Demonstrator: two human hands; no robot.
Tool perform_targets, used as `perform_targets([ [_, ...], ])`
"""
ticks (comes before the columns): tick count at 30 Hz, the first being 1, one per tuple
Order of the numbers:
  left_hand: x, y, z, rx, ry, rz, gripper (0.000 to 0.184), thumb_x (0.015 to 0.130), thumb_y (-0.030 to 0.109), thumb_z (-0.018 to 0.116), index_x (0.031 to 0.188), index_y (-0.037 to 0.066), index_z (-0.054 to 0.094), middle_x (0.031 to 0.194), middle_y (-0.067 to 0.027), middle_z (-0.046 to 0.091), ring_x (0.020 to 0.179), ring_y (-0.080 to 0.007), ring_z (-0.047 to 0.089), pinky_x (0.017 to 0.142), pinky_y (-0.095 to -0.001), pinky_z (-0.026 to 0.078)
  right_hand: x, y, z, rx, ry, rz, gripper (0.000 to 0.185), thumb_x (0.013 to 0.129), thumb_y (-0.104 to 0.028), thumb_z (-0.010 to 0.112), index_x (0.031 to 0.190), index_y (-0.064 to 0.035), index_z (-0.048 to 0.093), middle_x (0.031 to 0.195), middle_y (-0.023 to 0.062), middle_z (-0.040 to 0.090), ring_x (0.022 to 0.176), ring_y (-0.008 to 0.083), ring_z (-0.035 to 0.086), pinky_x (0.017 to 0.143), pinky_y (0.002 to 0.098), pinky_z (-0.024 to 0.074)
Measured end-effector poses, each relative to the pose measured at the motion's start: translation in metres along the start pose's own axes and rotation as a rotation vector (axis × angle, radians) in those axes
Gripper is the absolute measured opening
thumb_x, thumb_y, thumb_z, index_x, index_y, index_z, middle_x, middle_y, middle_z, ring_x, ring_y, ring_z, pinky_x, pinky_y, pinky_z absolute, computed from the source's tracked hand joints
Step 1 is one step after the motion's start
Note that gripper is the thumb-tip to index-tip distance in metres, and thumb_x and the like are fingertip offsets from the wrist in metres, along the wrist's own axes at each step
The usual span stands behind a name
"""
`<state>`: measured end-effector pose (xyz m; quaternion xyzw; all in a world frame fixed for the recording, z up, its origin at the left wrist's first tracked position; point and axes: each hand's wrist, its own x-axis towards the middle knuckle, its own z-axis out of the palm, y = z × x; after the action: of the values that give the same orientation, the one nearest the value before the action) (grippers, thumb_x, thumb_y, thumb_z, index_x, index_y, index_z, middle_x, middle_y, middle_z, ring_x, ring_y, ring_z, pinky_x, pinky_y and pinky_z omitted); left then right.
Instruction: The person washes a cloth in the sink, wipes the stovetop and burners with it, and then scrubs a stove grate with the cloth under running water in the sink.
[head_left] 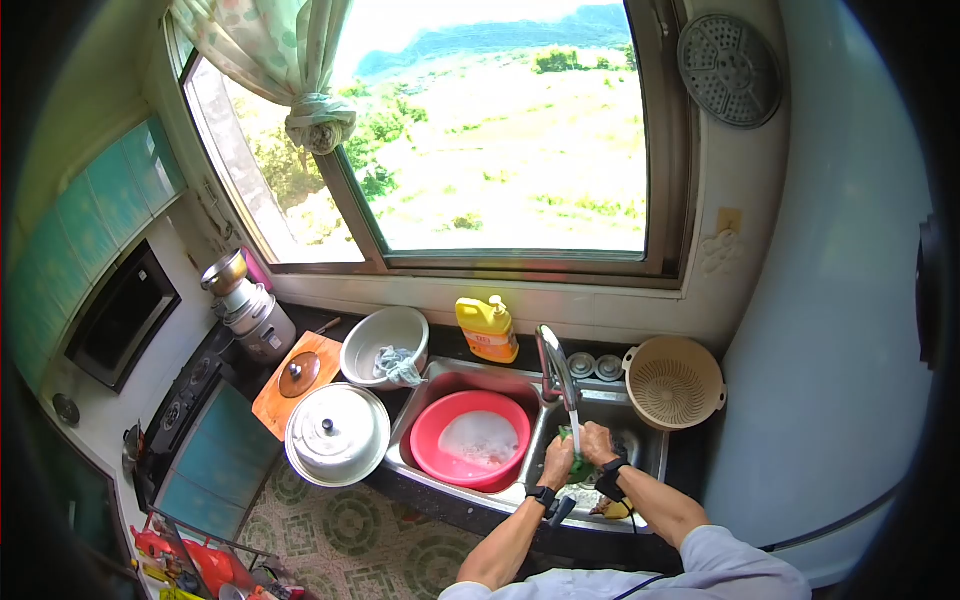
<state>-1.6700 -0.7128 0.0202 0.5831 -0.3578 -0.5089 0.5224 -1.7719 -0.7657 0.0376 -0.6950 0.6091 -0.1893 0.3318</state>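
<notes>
My left hand (558,463) and my right hand (599,443) are close together over the right sink basin (652,455), under the running water of the faucet (553,362). Both are closed around something green and leafy (580,468), which shows between and below them; its exact shape is partly hidden by the fingers. Brownish-yellow scraps (610,509) lie at the near side of this basin. In the left basin sits a red tub (425,440) holding cloudy, foamy water.
A yellow bottle (487,330) and a beige colander (676,382) stand behind the sink. To the left are a grey-white basin (360,345) with a cloth, a lidded metal pot (338,434) and an orange board (273,402). A large pale appliance (840,300) rises at the right.
</notes>
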Motion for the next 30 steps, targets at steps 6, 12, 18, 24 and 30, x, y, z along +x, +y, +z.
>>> perform_targets([
  [6, 0.004, -0.011, -0.015, 0.412, 0.225, 0.078, 0.024, 0.084, 0.019, 0.058, 0.101, 0.003, 0.061, 0.088, -0.0154, 0.065, 0.073, -0.0238, 0.062, 0.065, -0.0363, 0.049, -0.024, -0.013, -0.024, 0.142, -0.168, -0.163, 0.034, 0.083, -0.031, 0.057, 0.089, 0.0009, 0.068, 0.085, 0.0246, 0.066, 0.084, 0.0411, 0.064, 0.074, 0.0451, 0.0497],
  [12, 0.031, -0.056, -0.018, -0.091, 0.296, -0.079, 0.024, 0.087, 0.022, 0.058, 0.102, 0.004, 0.062, 0.085, -0.0083, 0.066, 0.075, -0.0197, 0.063, 0.063, -0.0335, 0.05, -0.019, -0.013, 0.026, 0.082, 0.085, -0.352, 0.038, 0.086, -0.035, 0.057, 0.083, 0.0018, 0.066, 0.077, 0.0245, 0.065, 0.073, 0.0422, 0.064, 0.068, 0.0481, 0.0508],
  [18, 0.016, -0.014, -0.018, 0.236, -0.207, -0.156, 0.029, 0.084, 0.02, 0.06, 0.108, 0.005, 0.06, 0.091, -0.0095, 0.064, 0.073, -0.0184, 0.063, 0.055, -0.0312, 0.051, -0.003, 0.008, 0.015, -0.121, 0.051, -0.25, 0.021, 0.085, -0.029, 0.058, 0.089, -0.01, 0.067, 0.076, 0.0205, 0.066, 0.073, 0.0406, 0.065, 0.061, 0.0478, 0.0526],
  [24, 0.023, -0.048, -0.013, 0.219, -0.294, 0.246, 0.038, 0.079, 0.014, 0.064, 0.115, 0.006, 0.059, 0.105, -0.0156, 0.064, 0.1, -0.0244, 0.061, 0.089, -0.0338, 0.045, -0.017, -0.007, 0.005, 0.141, 0.07, -0.038, 0.026, 0.077, -0.028, 0.063, 0.081, -0.0023, 0.067, 0.084, 0.0219, 0.067, 0.079, 0.0374, 0.066, 0.071, 0.0426, 0.0523],
  [30, 0.003, 0.005, -0.016, -0.092, -0.153, -0.108, 0.021, 0.082, 0.007, 0.063, 0.103, 0.005, 0.06, 0.095, -0.0035, 0.063, 0.087, -0.0134, 0.06, 0.074, -0.0288, 0.048, -0.031, -0.017, -0.028, 0.353, 0.009, -0.056, 0.031, 0.083, -0.03, 0.06, 0.094, -0.0022, 0.067, 0.086, 0.019, 0.067, 0.085, 0.0334, 0.066, 0.073, 0.0391, 0.051],
])
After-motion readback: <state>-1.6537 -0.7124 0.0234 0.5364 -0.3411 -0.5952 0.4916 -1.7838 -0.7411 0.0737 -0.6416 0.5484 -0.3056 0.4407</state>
